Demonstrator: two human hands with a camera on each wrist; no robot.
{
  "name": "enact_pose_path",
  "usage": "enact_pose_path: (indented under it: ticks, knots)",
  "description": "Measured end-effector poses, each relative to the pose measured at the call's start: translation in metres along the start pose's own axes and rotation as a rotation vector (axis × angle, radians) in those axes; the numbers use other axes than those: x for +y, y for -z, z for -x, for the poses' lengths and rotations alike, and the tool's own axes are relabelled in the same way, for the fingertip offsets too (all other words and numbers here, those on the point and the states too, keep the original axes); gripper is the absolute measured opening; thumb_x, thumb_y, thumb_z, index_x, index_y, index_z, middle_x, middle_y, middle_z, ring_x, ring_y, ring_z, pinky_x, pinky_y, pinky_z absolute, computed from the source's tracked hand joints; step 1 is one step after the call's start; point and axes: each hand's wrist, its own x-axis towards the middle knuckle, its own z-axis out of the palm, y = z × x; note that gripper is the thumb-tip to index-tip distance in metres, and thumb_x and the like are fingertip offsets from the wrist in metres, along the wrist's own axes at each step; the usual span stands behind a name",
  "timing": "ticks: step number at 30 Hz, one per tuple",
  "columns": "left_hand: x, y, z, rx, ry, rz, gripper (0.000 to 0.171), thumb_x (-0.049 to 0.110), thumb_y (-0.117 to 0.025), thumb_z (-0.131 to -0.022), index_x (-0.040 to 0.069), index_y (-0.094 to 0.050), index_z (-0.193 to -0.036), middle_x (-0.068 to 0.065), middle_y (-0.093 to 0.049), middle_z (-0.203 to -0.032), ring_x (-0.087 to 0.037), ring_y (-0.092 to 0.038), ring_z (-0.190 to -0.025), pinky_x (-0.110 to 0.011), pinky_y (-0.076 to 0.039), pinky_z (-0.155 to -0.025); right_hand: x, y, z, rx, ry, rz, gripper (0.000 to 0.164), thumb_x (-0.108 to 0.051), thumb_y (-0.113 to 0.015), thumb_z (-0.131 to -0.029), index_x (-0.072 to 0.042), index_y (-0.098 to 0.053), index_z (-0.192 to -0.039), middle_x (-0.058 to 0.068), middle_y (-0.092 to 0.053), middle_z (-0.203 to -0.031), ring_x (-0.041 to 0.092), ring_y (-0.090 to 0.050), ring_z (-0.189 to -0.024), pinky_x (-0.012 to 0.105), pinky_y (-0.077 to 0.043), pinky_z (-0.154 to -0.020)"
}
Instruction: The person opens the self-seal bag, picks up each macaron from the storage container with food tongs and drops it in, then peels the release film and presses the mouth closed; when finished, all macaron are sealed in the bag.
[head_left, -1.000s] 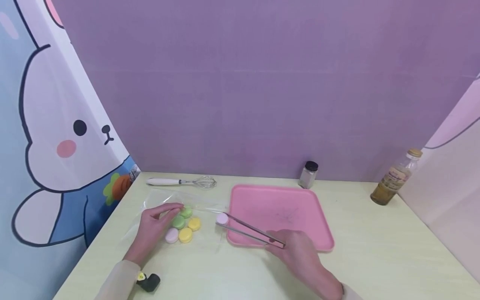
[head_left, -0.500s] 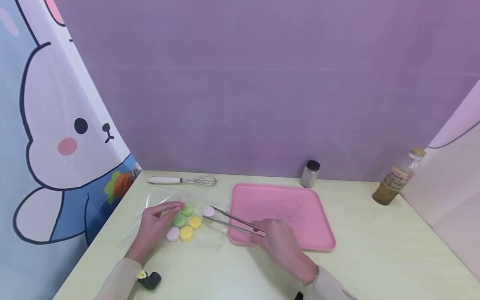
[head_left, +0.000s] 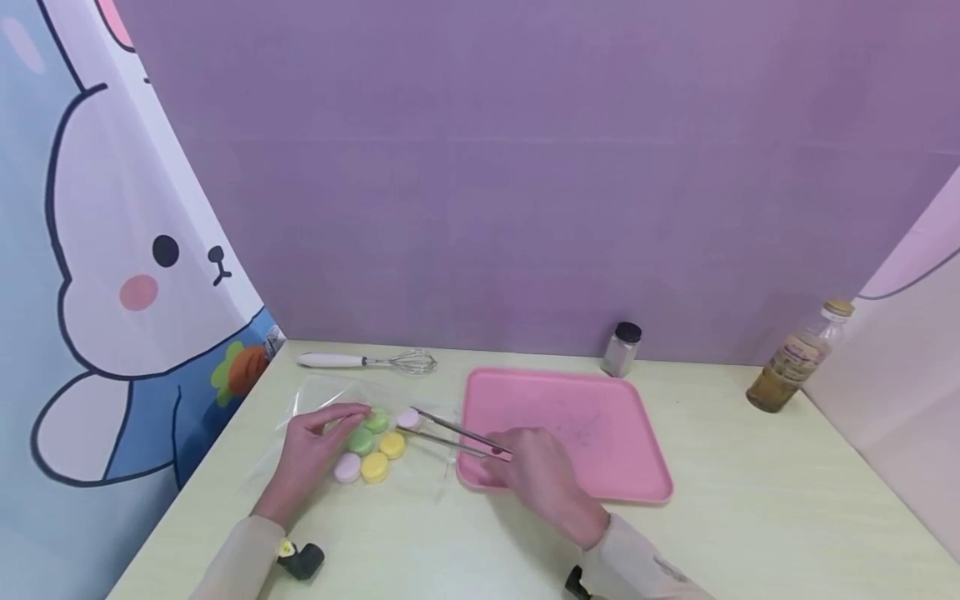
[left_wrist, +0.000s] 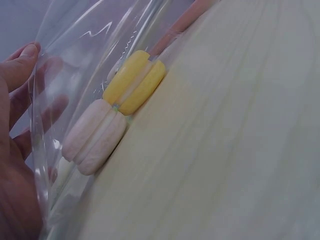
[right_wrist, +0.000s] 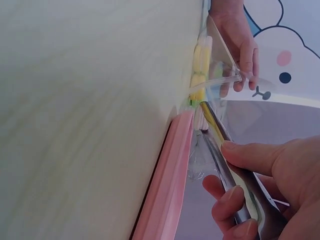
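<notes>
My left hand [head_left: 318, 437] pinches the edge of a clear plastic bag [left_wrist: 75, 45] and holds it raised. Inside the bag lie several macarons: green macarons [head_left: 361, 441], yellow macarons [head_left: 375, 467] and a lilac macaron [head_left: 347, 468]. In the left wrist view a yellow macaron [left_wrist: 135, 82] and the lilac one stand out through the film. My right hand [head_left: 536, 475] grips metal tongs [head_left: 480, 439] between thumb and fingers. At the tongs' tips, another lilac macaron [head_left: 408, 418] sits at the bag's mouth, just right of the green ones.
Under the right hand lies a pink tray [head_left: 525, 408] bearing faint dark marks. A white-handled whisk [head_left: 330, 360] is behind the bag. A black-lidded jar [head_left: 620, 354] stands behind the tray, and a corked bottle [head_left: 791, 362] at the far right. Purple wall [head_left: 525, 208] closes the back.
The right hand has moved left with the tongs, carrying the lilac macaron from the tray's left edge to beside the green macarons. The left hand keeps its hold on the bag.
</notes>
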Motion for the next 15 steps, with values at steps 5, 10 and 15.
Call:
enact_pose_path:
  ticks: [5,10,15]
  knots:
    - [0.000,0.000,0.000,0.006,0.013,0.002,0.023,0.018,-0.072,-0.096,0.005,-0.075,-0.115,-0.008,-0.074,-0.117,-0.010,-0.060,-0.121,-0.016,-0.040,-0.105,-0.003,-0.005,-0.006,-0.018,0.015,-0.001,0.023,-0.023,-0.084,-0.085,-0.011,-0.081,-0.104,0.000,-0.072,-0.075,-0.001,-0.044,-0.050,0.018,-0.039,-0.041]
    - [-0.001,0.000,0.000,-0.001,0.007,0.008,0.024,0.018,-0.072,-0.096,0.004,-0.074,-0.116,-0.009,-0.073,-0.117,-0.013,-0.060,-0.122,-0.017,-0.040,-0.106,-0.004,-0.009,-0.009,-0.039,-0.003,0.021,0.025,-0.029,-0.081,-0.087,-0.012,-0.081,-0.105,0.001,-0.073,-0.077,0.000,-0.044,-0.050,0.018,-0.039,-0.041]
    - [0.000,0.000,0.000,-0.006,-0.010,0.011,0.024,0.016,-0.071,-0.097,0.003,-0.074,-0.116,-0.011,-0.073,-0.118,-0.013,-0.061,-0.121,-0.016,-0.039,-0.106,-0.004,-0.011,-0.010,-0.059,-0.041,-0.007,0.028,-0.031,-0.081,-0.088,-0.011,-0.080,-0.107,0.002,-0.073,-0.078,0.001,-0.043,-0.047,0.019,-0.038,-0.037]
